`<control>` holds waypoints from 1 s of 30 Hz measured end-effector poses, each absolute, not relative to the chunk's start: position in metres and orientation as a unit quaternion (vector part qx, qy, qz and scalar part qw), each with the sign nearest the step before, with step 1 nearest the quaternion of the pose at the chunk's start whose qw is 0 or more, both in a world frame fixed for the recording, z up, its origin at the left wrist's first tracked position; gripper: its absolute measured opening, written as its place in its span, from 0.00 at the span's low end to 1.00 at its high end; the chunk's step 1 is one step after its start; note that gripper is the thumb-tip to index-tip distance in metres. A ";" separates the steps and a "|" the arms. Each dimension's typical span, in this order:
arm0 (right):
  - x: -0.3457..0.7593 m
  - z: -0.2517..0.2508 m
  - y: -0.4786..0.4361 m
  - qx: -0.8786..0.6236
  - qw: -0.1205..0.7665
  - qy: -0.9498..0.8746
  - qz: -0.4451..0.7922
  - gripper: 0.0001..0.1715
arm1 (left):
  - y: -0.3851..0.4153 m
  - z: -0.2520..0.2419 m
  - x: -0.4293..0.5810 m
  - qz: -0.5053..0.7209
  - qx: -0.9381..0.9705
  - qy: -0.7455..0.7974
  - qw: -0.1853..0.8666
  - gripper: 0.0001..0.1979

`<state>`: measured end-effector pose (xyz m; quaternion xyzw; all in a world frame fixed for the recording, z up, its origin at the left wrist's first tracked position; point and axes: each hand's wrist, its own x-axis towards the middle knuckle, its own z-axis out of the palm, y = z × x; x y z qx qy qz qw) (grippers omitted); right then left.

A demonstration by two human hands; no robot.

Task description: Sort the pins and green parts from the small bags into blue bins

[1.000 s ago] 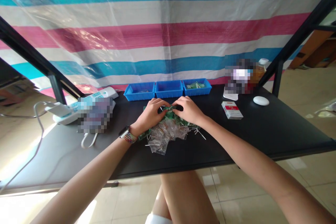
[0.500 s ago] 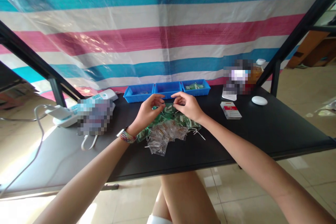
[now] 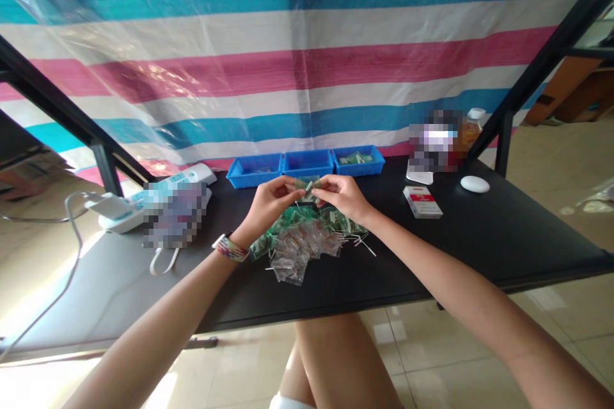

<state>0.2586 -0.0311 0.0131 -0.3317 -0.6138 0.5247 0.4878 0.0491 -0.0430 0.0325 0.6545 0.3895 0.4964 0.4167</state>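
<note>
My left hand (image 3: 274, 202) and my right hand (image 3: 346, 196) meet above the pile, fingers pinched on a small green plastic bag (image 3: 307, 181) held between them. A small white piece (image 3: 309, 186) shows at the bag, near both thumbs; whether it lies inside cannot be made out. Below the hands is a heap of green bags (image 3: 283, 220) with white pieces. Clear bags (image 3: 290, 254) with brownish strips lie in front of it. Thin white sticks (image 3: 365, 245) poke out at the heap's right side.
Three joined blue bins (image 3: 307, 158) stand behind the hands; the right one holds green bags. A power strip (image 3: 196, 174) with cables lies left on the black table (image 3: 384, 281). To the right are a red-and-white box (image 3: 423, 202), a white oval object (image 3: 474, 184) and a bottle (image 3: 474, 124).
Both hands have closed in toward each other. The green bag now shows lifted between their fingertips, where half a second ago the fingers were apart over the pile.
</note>
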 end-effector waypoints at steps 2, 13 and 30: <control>0.259 0.014 -0.033 -0.330 0.501 -0.623 0.501 0.21 | -0.044 0.033 0.049 0.510 0.653 0.398 0.394 0.20; 0.263 0.021 -0.050 -0.314 0.525 -0.761 0.218 0.09 | -0.047 0.035 0.044 0.415 0.658 0.419 0.468 0.24; 0.283 0.033 -0.021 -0.342 0.580 -0.456 0.582 0.19 | -0.040 0.030 0.036 0.451 0.709 0.449 0.304 0.16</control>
